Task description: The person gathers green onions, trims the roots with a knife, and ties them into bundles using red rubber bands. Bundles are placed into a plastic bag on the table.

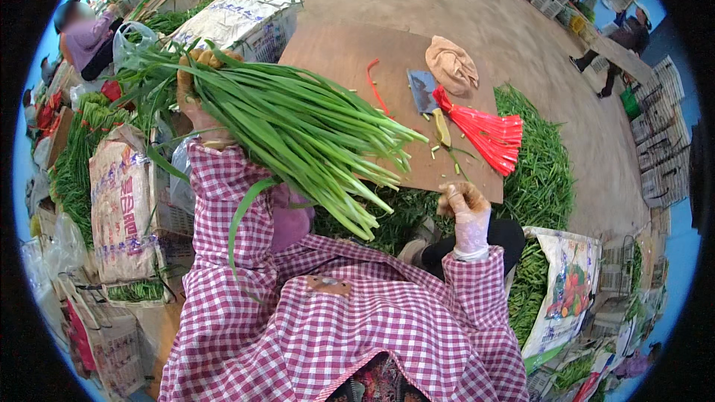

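My gloved left hand (195, 86) grips a large bunch of long green chives (301, 117) near its leafy end. The pale stem ends fan out to the right over a brown board (335, 47). My gloved right hand (466, 206) is at the board's near edge, fingers curled in, with nothing visible in them. Beyond it on the board lies a cleaver (440, 123) with a yellowish handle. A bundle of red plastic ties (486, 137) rests beside the cleaver, touching its blade. One loose red tie (373, 84) lies further left, and short stem cuttings are scattered around the handle.
A crumpled tan cloth (451, 66) sits at the board's far right. Heaped greens (536, 162) lie on the floor beyond its right edge. Covered crates (240, 17) and a printed sack (123, 206) are on the left. A person sits far left; another is far right.
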